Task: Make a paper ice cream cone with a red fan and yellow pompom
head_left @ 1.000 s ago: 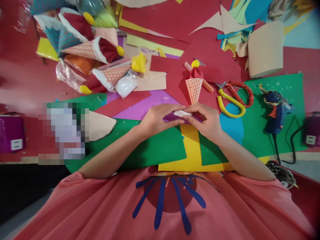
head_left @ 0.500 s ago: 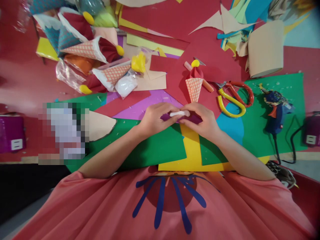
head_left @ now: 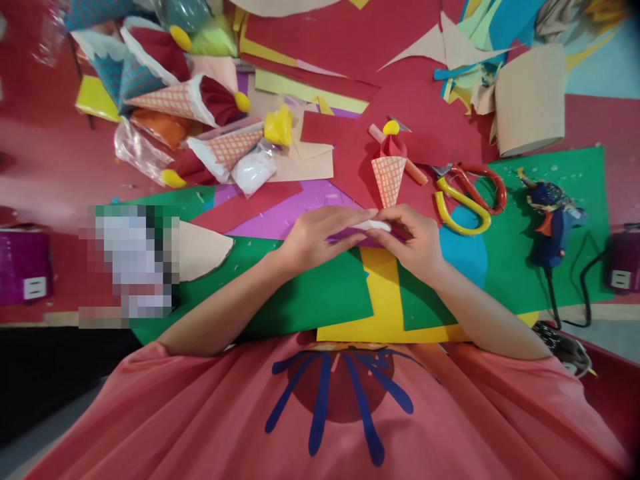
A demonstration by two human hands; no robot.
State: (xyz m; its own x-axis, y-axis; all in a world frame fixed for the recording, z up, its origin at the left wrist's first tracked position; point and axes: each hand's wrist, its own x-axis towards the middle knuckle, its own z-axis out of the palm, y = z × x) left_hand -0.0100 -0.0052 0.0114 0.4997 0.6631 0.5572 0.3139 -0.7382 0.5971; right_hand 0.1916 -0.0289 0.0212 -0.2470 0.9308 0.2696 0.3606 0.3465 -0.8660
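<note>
A small elongated piece of white clay [head_left: 376, 225] lies between my two hands, above the middle of the table. My right hand [head_left: 417, 240] pinches its right end between thumb and fingers. From the other side, the thumb and stretched fingers of my left hand [head_left: 317, 237] close on its left end, partly hiding it. Just beyond my fingertips lies a small checked paper cone [head_left: 389, 179] with a red filling and a yellow ball [head_left: 391, 127] on top.
Scissors with red and yellow handles [head_left: 465, 212] lie right of the cone. Further right is a blue glue gun [head_left: 550, 230] with its cord. Larger cones [head_left: 173, 100] and a bag of white clay [head_left: 254, 170] are at the left. Green sheets [head_left: 300, 293] cover the near table.
The white clay has shifted slightly right between my hands. My left fingers have straightened and reach further right over it. The cone and scissors have stayed put.
</note>
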